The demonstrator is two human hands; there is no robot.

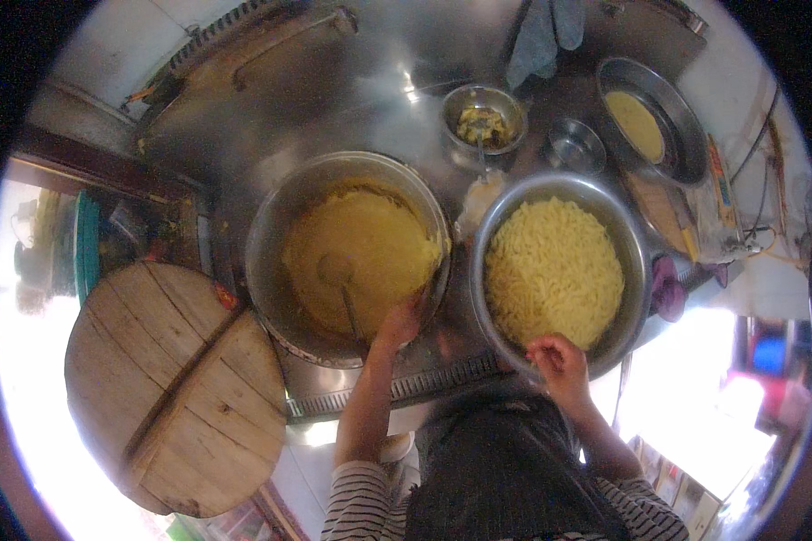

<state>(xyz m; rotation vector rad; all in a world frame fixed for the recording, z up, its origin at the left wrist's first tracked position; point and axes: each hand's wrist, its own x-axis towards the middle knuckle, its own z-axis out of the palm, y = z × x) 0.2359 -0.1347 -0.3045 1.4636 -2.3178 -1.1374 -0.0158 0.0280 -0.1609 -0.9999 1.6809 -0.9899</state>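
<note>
A large metal pot [260, 261] holds a thick yellow liquid, with a ladle [351, 311] dipping into it. My left hand [401, 325] is at the pot's near right rim, beside the ladle's handle; its fingers are blurred, so their grip is unclear. To the right stands a wide metal basin [638, 270] heaped with short, pale yellow noodle-like pieces [555, 270]. Over its near rim, my right hand [561, 365] has its fingers curled and pressed together at the edge of the pieces. Whatever lies between those fingers is too small to make out.
A round wooden lid [180, 397] with a crossbar leans at the left. Behind the basin are a small bowl of food with a spoon [481, 126], an empty-looking metal bowl [576, 147] and an oval pan [686, 135] with yellow batter. Grey gloves [546, 41] lie at the back.
</note>
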